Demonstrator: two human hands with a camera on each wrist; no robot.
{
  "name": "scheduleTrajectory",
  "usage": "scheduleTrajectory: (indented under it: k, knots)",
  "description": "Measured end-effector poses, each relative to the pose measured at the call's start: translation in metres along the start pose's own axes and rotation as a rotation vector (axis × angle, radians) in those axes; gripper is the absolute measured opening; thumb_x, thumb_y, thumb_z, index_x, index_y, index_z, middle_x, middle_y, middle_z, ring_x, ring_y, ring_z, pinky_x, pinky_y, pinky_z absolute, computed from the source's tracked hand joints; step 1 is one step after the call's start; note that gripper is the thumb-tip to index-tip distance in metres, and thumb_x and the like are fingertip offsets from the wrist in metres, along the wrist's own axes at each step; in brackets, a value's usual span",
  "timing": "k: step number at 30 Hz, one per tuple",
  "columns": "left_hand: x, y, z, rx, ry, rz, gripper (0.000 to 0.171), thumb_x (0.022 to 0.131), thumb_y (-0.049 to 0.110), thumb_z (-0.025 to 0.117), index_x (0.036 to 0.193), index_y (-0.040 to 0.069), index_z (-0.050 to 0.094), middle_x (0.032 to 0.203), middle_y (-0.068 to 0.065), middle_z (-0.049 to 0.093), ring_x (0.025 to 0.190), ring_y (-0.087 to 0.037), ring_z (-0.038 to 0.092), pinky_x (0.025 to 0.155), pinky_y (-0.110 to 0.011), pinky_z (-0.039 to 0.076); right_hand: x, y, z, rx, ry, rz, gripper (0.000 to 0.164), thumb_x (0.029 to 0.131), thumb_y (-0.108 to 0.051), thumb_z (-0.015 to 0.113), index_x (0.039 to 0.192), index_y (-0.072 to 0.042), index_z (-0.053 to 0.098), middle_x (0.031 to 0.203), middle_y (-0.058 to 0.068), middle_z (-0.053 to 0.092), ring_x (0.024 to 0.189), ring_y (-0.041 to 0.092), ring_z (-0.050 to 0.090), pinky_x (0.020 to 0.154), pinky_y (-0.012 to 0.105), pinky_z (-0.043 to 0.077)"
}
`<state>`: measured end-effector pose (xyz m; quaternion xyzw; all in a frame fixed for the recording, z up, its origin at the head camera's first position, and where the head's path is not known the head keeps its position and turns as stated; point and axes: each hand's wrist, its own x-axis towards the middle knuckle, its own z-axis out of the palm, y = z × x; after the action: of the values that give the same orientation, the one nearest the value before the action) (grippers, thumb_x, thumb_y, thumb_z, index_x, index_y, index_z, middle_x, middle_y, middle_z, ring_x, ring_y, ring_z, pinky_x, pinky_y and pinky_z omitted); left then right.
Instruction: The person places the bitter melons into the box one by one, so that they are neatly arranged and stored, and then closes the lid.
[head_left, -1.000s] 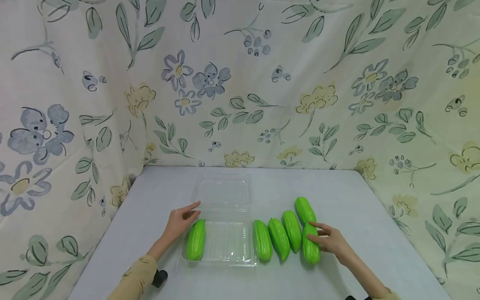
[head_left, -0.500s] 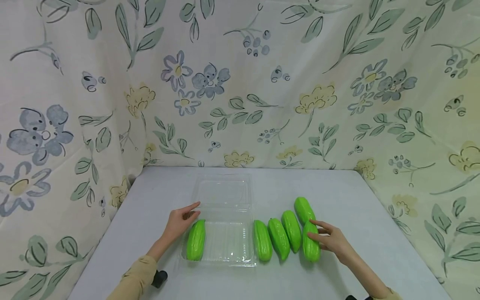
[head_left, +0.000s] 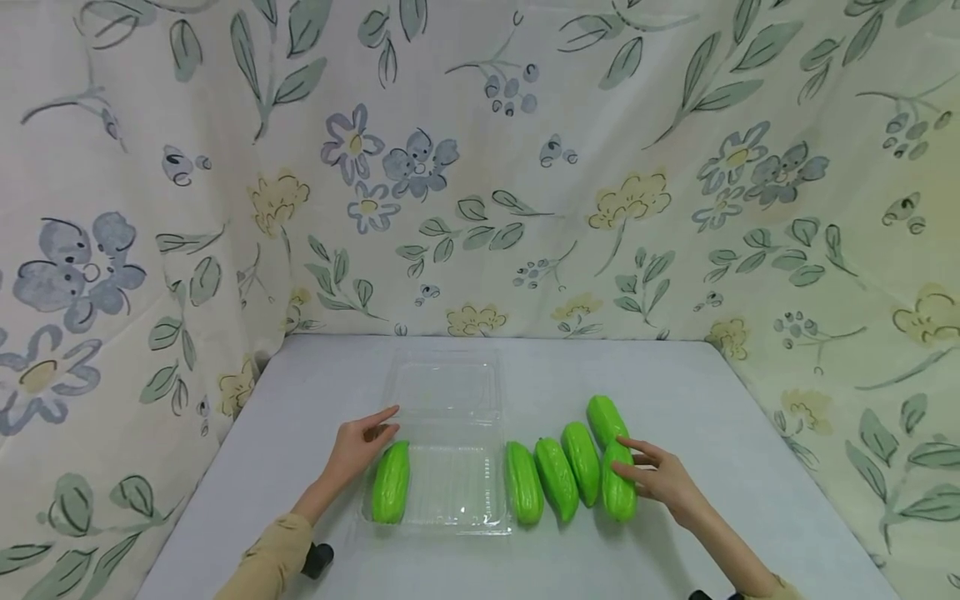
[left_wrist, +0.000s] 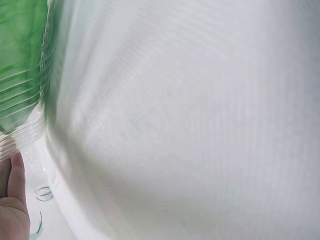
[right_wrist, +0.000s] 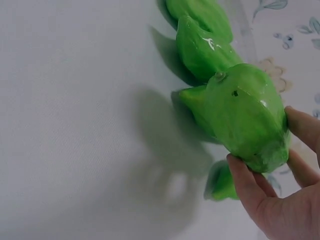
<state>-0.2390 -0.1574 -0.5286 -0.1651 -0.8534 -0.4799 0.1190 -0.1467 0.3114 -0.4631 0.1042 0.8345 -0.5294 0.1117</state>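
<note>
My right hand [head_left: 664,477] holds a glossy green gourd [head_left: 618,492] between thumb and fingertips. In the right wrist view, this gourd [right_wrist: 245,115] hangs above the table, its shadow lying apart from it. Another green gourd [head_left: 606,419] lies just behind it. My left hand [head_left: 358,446] rests at the left edge of a clear plastic clamshell container [head_left: 457,492], near its hinge. Its fingers [left_wrist: 16,177] are fairly straight and touch the ridged plastic in the left wrist view. One gourd [head_left: 391,483] lies in the container's left side; the lid [head_left: 448,385] is folded back.
Between the container and my right hand, more green gourds lie side by side: one gourd [head_left: 524,485] by the container, a second gourd [head_left: 557,479] and a third gourd [head_left: 582,461]. The white table [head_left: 600,362] ends at a floral curtain [head_left: 480,167].
The gourd in my right hand has risen slightly and shifted a little left and away from me. My left hand, the container and the other gourds stay put.
</note>
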Motion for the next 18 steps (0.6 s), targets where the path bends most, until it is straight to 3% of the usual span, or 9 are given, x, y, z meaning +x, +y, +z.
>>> scheduleTrajectory:
  k: [6,11,18]
  knots:
    - [0.0000,0.0006,-0.0003,-0.007,-0.001,-0.001,0.037,0.088,0.018,0.068,0.122,0.004,0.064,0.106,-0.018,0.071,0.085,-0.014,0.071,0.064,-0.019,0.048,0.0005,-0.0025,0.0012,0.026,-0.001,-0.003,0.066,0.087,-0.025,0.070,0.142,-0.001,0.041,0.133,0.034,0.042,0.102,0.023,0.062,0.083,0.040,0.054]
    - [0.0000,-0.0003,0.0002,-0.006,0.005,0.005,0.037,0.088,0.018,0.068,0.122,0.003,0.064,0.104,-0.018,0.071,0.082,-0.008,0.069,0.061,-0.019,0.047,0.0017,-0.0027,0.0049,0.028,0.002,-0.012,0.065,0.087,-0.025,0.069,0.141,-0.001,0.042,0.134,0.034,0.041,0.108,0.027,0.059,0.083,0.042,0.053]
    - [-0.0010,0.0015,-0.0003,0.011,0.004,-0.006,0.036,0.088,0.018,0.068,0.121,0.004,0.065,0.093,-0.012,0.074,0.066,0.001,0.055,0.056,-0.018,0.041,0.0015,-0.0042,0.0092,0.027,0.005,-0.012,0.065,0.087,-0.025,0.070,0.141,-0.002,0.042,0.134,0.033,0.042,0.110,0.030,0.058,0.083,0.041,0.054]
